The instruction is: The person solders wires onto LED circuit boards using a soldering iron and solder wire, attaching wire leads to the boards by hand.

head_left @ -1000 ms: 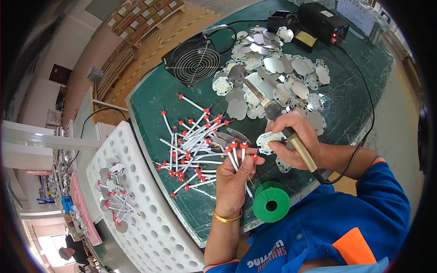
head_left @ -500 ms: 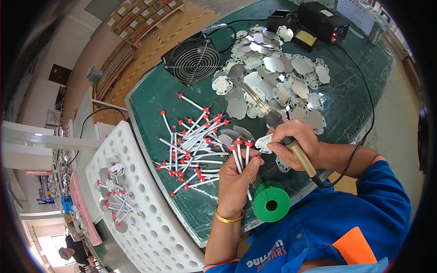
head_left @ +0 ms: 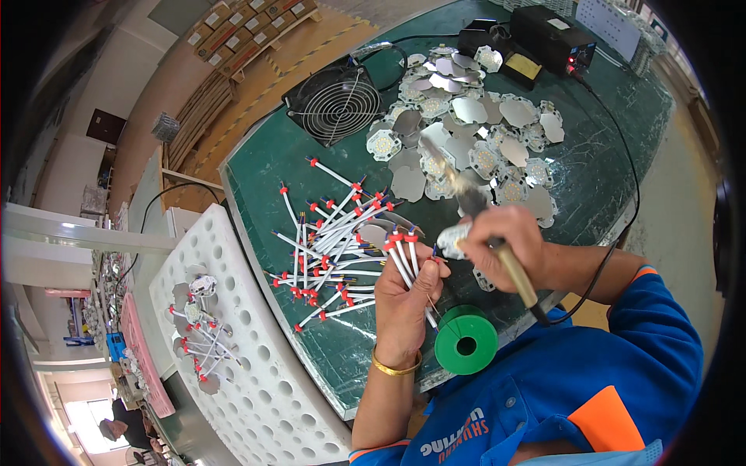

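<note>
My left hand is closed around a few white cables with red rings near their ends. Thin solder wire runs by its fingers from a green spool at the table's near edge. In my right hand is a soldering iron, its blurred tip end pointing up and left over the boards. The same hand's fingers pinch a white LED board, tilted and blurred, close to the left fingertips. Left of my hands lies a heap of similar cables.
Beyond my hands spreads a pile of LED boards on the green table. A black fan stands at the far left, a black soldering station at the far right. A white perforated panel holds more pieces.
My left hand has drawn the cables slightly left, away from the board. The LED board has tilted in my right hand, and the soldering iron has shifted a little.
</note>
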A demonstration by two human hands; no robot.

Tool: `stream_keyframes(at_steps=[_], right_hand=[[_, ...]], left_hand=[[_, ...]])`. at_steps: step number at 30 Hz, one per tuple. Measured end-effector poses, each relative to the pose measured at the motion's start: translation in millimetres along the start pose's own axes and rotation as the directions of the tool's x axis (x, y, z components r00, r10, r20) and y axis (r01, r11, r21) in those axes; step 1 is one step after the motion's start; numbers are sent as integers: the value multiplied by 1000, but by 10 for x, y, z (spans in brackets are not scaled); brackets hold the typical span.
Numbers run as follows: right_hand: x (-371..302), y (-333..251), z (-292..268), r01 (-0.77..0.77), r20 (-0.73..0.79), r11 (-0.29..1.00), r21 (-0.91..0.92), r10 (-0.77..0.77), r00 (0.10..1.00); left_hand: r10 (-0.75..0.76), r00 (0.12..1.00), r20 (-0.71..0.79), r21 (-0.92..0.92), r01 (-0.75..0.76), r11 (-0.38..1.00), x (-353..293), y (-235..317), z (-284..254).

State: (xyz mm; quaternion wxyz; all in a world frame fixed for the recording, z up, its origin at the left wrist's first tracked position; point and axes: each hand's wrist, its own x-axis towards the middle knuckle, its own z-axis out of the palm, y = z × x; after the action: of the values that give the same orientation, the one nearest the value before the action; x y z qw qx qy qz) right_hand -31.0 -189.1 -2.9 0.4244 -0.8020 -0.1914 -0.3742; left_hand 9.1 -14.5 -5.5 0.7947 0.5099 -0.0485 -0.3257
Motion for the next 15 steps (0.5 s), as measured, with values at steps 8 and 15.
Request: stream_keyframes(at_steps=[8, 15], right_hand=[[64, 55, -70, -292, 101, 955, 47, 286, 953], [87, 43, -97, -305, 146, 948, 86, 291, 946]], left_hand=[[75, 989, -127, 236, -43, 971, -10, 47, 99], [102, 985, -136, 294, -58, 954, -6, 18, 91]])
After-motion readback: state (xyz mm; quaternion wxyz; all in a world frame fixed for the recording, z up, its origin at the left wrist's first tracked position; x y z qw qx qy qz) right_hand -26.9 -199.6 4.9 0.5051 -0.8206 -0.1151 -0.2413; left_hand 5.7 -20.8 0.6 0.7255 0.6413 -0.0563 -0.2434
